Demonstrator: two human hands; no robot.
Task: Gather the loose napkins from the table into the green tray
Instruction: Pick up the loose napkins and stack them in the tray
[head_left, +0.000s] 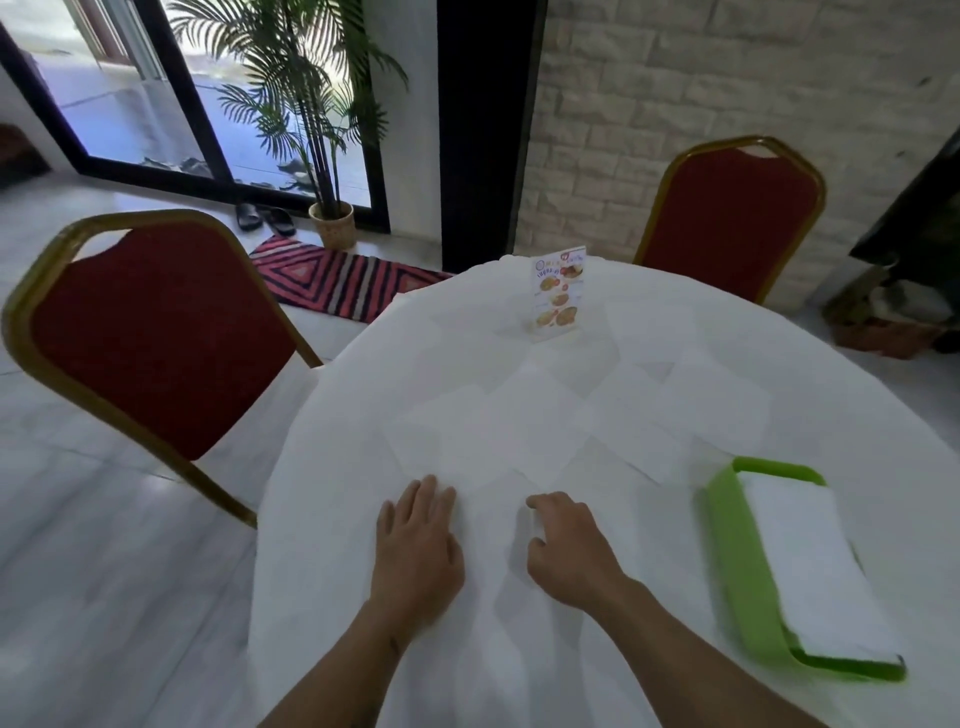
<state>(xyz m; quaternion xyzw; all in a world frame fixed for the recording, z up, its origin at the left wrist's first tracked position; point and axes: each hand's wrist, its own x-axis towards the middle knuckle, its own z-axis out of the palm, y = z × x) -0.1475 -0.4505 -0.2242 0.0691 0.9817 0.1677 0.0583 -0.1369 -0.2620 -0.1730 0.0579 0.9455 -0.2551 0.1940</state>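
Napkins (498, 431) blend into the white cloth, so the flat left hand (415, 540) and the right hand (566, 545), which pinches one's edge, could miss some or drag the cloth.

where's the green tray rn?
Head view: the green tray sits on the white table's near-right side, just right of the right hand, with a stack of napkins in it.

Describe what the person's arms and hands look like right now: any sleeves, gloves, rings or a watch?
Both forearms are bare as far as the head view shows; no sleeve edge comes into the frame. The left hand and the right hand wear no gloves, and no ring, watch or bracelet shows on the fingers or wrists. A short dark mark sits on the left forearm near the wrist.
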